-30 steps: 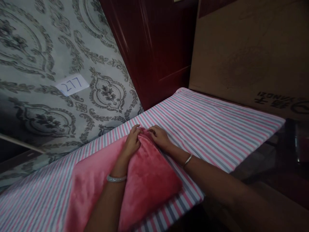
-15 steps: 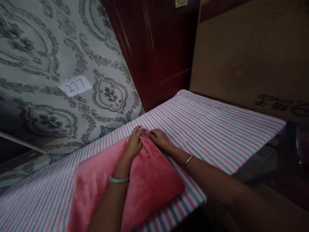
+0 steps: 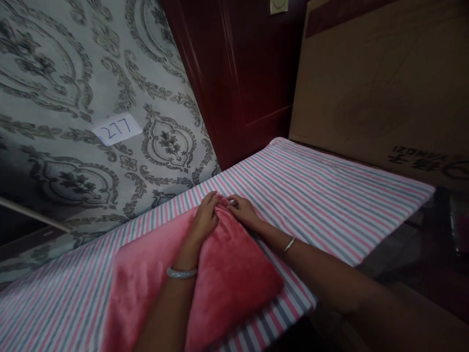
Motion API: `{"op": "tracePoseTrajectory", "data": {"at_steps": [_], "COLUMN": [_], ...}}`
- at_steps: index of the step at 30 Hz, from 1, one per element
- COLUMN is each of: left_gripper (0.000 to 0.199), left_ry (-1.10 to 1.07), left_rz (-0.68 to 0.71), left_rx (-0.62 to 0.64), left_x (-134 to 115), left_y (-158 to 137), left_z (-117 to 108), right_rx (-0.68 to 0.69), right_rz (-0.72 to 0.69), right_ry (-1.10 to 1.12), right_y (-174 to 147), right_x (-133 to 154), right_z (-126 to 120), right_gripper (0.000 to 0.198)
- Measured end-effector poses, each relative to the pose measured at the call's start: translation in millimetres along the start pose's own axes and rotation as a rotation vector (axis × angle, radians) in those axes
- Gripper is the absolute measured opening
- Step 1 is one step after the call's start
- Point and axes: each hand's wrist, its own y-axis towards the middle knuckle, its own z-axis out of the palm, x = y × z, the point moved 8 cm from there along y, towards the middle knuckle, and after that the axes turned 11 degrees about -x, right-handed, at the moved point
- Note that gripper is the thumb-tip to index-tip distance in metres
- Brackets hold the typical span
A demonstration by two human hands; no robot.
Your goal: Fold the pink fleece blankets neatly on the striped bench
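A pink plush cushion cover (image 3: 234,278), flat with rounded corners, lies on a striped cloth (image 3: 318,186). Its far edge is bunched into folds between my two hands. My left hand (image 3: 205,218), with a pale bangle at the wrist, has its fingers curled over the gathered edge. From the right, my right hand (image 3: 244,212) pinches the same edge between thumb and fingers. The hands are close together, a short gap apart. Whatever lies inside the folds at the fingertips is too small to make out.
Patterned wallpaper (image 3: 168,142) with a paper label (image 3: 117,129) reading 277 rises along the left. Behind the striped surface stand a dark red wooden panel (image 3: 256,73) and a large cardboard box (image 3: 373,78). The surface's edge runs along the lower right.
My right fingers have shifted slightly at the bunched edge. Both hands keep their hold on the cover, and the whole view has moved a little.
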Motion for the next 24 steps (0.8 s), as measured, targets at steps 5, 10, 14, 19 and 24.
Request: {"op": "tracePoseTrajectory", "data": {"at_steps": [5, 10, 14, 19, 24], "left_gripper": [0.048, 0.041, 0.039, 0.038, 0.049], "left_ry": [-0.031, -0.043, -0.047, -0.055, -0.047], "left_rz": [0.012, 0.014, 0.015, 0.027, 0.031], "left_rx": [-0.021, -0.041, -0.053, -0.056, -0.065], "left_x": [0.5, 2.2, 1.9, 0.5, 2.4], "left_y": [0.6, 0.3, 0.3, 0.3, -0.4], "left_z": [-2.9, -3.8, -3.6, -3.5, -3.2], "right_rx": [-0.08, -0.073, -0.082, -0.125, -0.11], "right_rz": [0.003, 0.017, 0.078, 0.135, 0.119], "right_ry": [0.12, 0.236, 0.2, 0.105, 0.118], "right_y": [0.8, 4.3, 4.5, 2.8, 8.6], "right_x": [-5.0, -9.0, -16.3, -22.1, -11.2], "right_z": [-2.8, 1.6, 2.8, 1.0, 2.6], "right_gripper": [0.021, 0.019, 0.019, 0.015, 0.014]}}
